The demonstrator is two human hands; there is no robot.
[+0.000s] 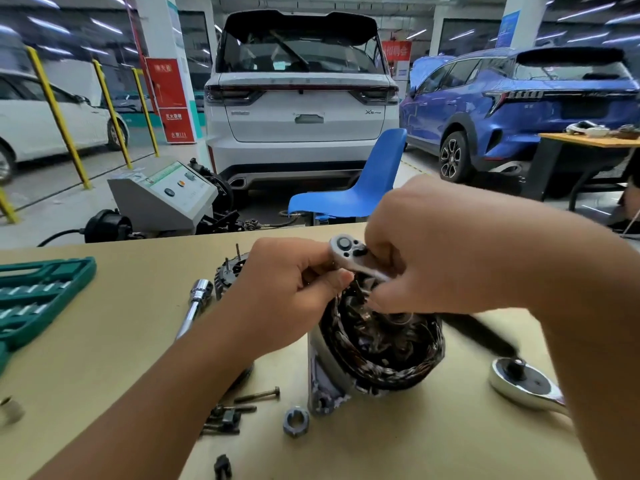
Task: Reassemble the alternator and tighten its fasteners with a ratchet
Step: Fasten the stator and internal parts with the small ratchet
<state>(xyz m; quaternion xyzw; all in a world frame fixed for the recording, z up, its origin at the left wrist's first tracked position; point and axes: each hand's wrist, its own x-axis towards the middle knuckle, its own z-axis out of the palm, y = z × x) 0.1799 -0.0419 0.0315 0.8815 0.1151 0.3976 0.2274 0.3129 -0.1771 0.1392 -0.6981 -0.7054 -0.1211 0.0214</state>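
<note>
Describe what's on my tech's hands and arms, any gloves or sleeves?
No gloves: the left hand and right hand are both bare. Both forearms are bare as far as the picture shows, with no sleeve or cuff in view. No watch, ring or wristband shows. Fingernails look short.

We see both hands over the alternator stator housing (377, 344) on the tan table (114, 344). Right hand (446, 247) grips a small ratchet (349, 252), left hand (294, 282) pinches under its head. Loose on the table: castle nut (296, 420), long bolt (258, 395), extension bar (195, 306), bigger ratchet (526, 384), green socket case (34, 299). White SUV (301, 98) behind.
</note>
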